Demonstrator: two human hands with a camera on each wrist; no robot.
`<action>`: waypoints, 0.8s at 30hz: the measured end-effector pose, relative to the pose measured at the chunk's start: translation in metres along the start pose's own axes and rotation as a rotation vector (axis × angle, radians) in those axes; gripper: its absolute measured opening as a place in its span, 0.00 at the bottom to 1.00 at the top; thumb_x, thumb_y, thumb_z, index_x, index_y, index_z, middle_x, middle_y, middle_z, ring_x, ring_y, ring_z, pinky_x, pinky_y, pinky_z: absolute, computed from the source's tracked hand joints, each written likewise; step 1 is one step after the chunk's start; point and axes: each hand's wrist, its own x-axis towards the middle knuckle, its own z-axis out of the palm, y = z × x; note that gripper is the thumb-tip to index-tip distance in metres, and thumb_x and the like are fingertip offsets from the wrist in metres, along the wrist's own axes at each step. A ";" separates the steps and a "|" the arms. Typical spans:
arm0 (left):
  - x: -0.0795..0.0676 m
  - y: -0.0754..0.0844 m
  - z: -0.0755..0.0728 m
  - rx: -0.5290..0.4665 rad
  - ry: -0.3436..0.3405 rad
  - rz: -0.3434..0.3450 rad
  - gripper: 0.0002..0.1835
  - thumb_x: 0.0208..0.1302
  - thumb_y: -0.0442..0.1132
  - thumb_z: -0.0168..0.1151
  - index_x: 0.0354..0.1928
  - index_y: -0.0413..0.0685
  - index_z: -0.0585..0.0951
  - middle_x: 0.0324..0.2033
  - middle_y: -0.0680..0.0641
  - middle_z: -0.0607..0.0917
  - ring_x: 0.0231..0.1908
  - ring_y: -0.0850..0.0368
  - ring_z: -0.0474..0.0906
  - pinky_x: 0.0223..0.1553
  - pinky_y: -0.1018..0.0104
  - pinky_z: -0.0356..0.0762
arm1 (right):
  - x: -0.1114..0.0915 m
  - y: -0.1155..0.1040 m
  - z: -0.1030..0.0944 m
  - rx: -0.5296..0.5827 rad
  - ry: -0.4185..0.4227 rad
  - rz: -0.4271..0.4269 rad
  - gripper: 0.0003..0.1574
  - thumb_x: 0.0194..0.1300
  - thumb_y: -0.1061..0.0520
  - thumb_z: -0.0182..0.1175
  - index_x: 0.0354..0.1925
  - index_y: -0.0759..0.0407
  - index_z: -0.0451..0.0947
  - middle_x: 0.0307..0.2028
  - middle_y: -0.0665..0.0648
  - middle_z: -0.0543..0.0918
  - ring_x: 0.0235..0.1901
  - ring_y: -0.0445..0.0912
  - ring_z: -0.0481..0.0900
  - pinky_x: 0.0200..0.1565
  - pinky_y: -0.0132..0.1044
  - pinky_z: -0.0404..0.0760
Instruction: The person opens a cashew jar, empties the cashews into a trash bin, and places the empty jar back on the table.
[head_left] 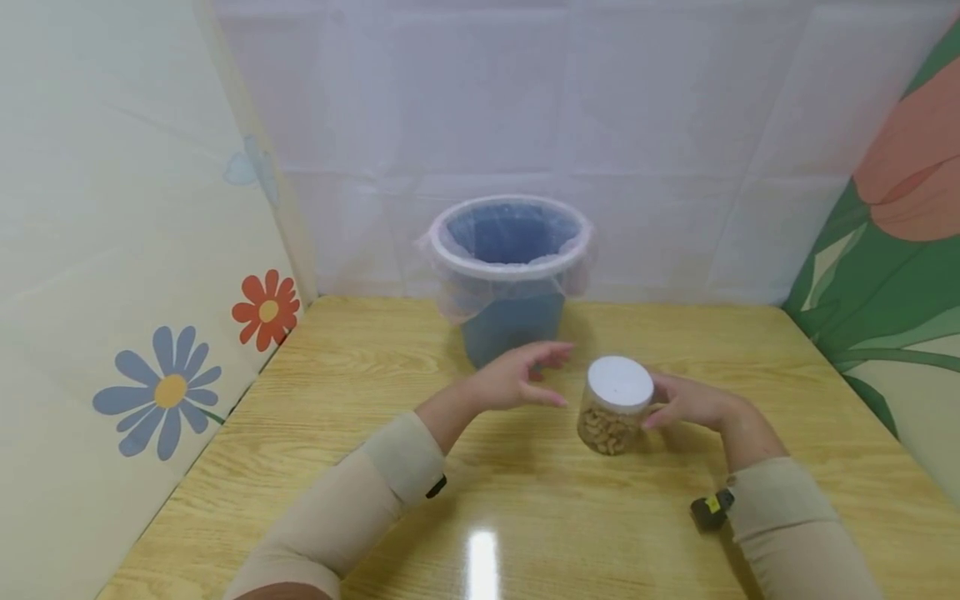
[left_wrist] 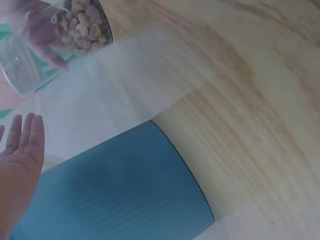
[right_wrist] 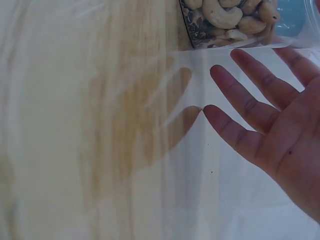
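A clear jar of cashews (head_left: 609, 427) with a white lid (head_left: 620, 381) stands upright on the wooden table. To its left is my left hand (head_left: 522, 377), apart from the jar, thumb and fingers spread and holding nothing; in the left wrist view its fingers (left_wrist: 25, 137) look straight. Close against the jar's right side is my right hand (head_left: 692, 402). The right wrist view shows its fingers (right_wrist: 245, 102) extended and spread beside the jar (right_wrist: 235, 20); whether any fingertip touches it I cannot tell.
Behind the left hand stands a blue bin (head_left: 517, 321) with a pale rim (head_left: 510, 271) and a clear plastic liner. A white sheet (head_left: 637, 150) hangs at the table's back edge. Printed flower panels flank both sides. Black wrist devices (head_left: 711, 510) sit at both sleeves.
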 end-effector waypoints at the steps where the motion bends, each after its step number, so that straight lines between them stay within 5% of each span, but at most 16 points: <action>1: 0.001 0.000 0.001 0.002 -0.005 -0.007 0.42 0.49 0.42 0.70 0.66 0.48 0.61 0.59 0.45 0.71 0.57 0.54 0.68 0.55 0.59 0.70 | 0.000 0.000 0.000 0.000 -0.002 -0.006 0.55 0.52 0.59 0.66 0.70 0.61 0.45 0.66 0.68 0.54 0.64 0.65 0.52 0.59 0.64 0.52; 10: 0.008 -0.001 0.012 0.083 -0.067 -0.082 0.44 0.50 0.50 0.68 0.67 0.49 0.59 0.59 0.48 0.71 0.56 0.55 0.69 0.53 0.65 0.70 | 0.004 -0.002 0.003 0.033 -0.011 -0.079 0.54 0.50 0.63 0.66 0.67 0.69 0.46 0.64 0.72 0.57 0.63 0.66 0.54 0.59 0.63 0.53; 19: 0.014 -0.005 0.028 0.059 -0.079 -0.154 0.48 0.47 0.53 0.69 0.69 0.54 0.55 0.59 0.48 0.71 0.56 0.56 0.69 0.52 0.65 0.71 | 0.005 0.002 0.009 0.014 0.018 -0.056 0.52 0.49 0.62 0.67 0.65 0.74 0.49 0.60 0.74 0.62 0.60 0.67 0.59 0.58 0.60 0.60; 24: 0.018 -0.005 0.035 0.027 -0.075 -0.165 0.48 0.46 0.53 0.70 0.68 0.58 0.56 0.59 0.50 0.71 0.56 0.56 0.69 0.52 0.64 0.71 | 0.004 0.001 0.010 0.004 0.028 -0.029 0.54 0.48 0.61 0.67 0.65 0.74 0.48 0.60 0.74 0.61 0.61 0.68 0.57 0.59 0.62 0.55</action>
